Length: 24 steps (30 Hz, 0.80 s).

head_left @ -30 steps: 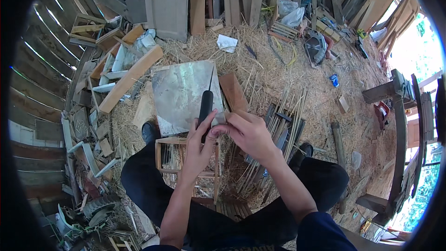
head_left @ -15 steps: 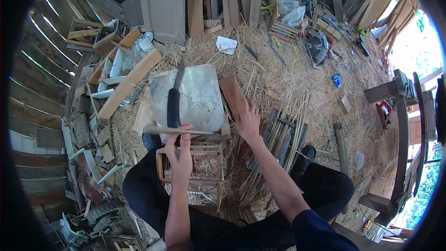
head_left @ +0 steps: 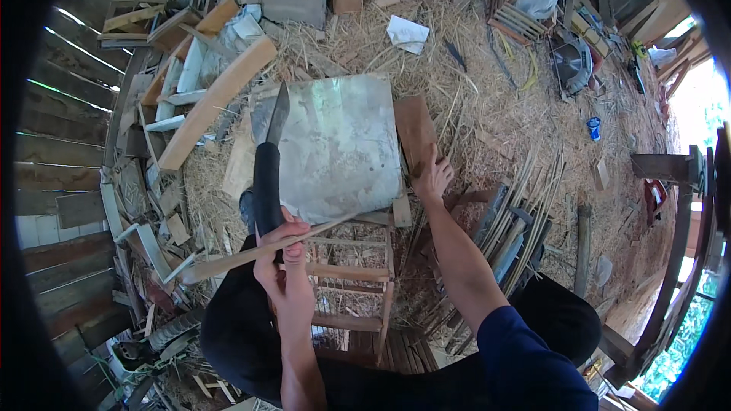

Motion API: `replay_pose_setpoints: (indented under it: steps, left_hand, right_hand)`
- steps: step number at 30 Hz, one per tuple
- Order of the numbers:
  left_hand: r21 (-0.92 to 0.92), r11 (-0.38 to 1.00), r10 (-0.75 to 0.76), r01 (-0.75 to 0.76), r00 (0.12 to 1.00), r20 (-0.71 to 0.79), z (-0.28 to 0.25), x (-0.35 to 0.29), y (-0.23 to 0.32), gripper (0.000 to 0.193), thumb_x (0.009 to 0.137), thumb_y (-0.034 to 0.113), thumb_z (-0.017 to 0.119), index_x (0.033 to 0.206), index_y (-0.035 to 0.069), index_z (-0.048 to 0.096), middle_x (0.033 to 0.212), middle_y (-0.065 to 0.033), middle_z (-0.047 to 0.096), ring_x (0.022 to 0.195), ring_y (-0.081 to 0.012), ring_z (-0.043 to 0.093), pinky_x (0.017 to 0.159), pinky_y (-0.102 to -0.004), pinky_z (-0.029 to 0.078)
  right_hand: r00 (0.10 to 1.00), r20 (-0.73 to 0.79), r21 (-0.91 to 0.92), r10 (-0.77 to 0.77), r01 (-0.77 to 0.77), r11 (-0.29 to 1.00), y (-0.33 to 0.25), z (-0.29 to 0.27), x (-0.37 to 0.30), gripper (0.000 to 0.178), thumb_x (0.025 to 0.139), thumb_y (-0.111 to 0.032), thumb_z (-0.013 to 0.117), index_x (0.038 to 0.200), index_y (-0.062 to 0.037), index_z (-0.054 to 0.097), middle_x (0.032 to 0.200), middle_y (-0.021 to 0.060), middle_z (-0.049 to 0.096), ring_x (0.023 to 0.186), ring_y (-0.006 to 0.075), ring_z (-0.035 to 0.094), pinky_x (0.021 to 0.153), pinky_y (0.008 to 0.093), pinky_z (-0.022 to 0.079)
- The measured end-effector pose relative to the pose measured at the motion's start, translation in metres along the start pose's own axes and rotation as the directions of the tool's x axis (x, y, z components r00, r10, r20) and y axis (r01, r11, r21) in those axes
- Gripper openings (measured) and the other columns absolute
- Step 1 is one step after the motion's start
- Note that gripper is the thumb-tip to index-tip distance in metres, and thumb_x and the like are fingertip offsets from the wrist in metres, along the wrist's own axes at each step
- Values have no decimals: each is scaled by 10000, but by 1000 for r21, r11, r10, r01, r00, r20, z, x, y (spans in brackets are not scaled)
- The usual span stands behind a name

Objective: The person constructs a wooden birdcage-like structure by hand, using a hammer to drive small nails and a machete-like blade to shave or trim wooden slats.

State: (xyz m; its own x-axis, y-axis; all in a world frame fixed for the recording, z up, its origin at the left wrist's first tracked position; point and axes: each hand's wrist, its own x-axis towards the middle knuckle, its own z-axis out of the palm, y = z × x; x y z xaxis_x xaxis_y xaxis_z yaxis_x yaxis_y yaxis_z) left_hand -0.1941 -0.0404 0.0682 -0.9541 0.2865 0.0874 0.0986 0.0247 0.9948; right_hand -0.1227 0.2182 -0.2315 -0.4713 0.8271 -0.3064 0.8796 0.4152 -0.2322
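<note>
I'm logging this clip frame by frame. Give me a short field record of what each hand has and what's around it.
left hand: grips a black-handled knife, blade up, plus a thin wooden strip
right hand: open, reaching onto a brown board
beneath: small slatted wooden frame
ahead: grey metal sheet
ground: straw, wood scraps

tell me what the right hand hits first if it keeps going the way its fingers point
The right hand points up-frame, fingertips on or just over the brown wooden board beside the grey slab. That board comes first, then straw. Whether it already touches is unclear.
</note>
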Motion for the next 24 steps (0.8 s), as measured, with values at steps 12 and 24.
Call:
replay_pose_setpoints:
  steps: [12,24]
  left_hand:
    - [70,996,-61,56,996,71,3,-10,11,194,1019,159,560,1058,-11,646,1084,-90,687,1049,-199,581,968,-328,418]
    - [33,998,-50,46,990,130,-1,-15,14,246,1032,224,561,1067,5,666,1106,-93,649,1066,-198,571,989,-328,407]
  right_hand:
    - [997,80,-101,7,1,995,-18,-73,-47,1104,613,-501,890,1506,-188,320,1382,242,453,1293,425,439,1003,521,419]
    - [997,-11,260,-72,73,963,-11,-118,-91,863,629,-518,867,1194,13,489,1032,269,678,1070,425,625,981,502,440]
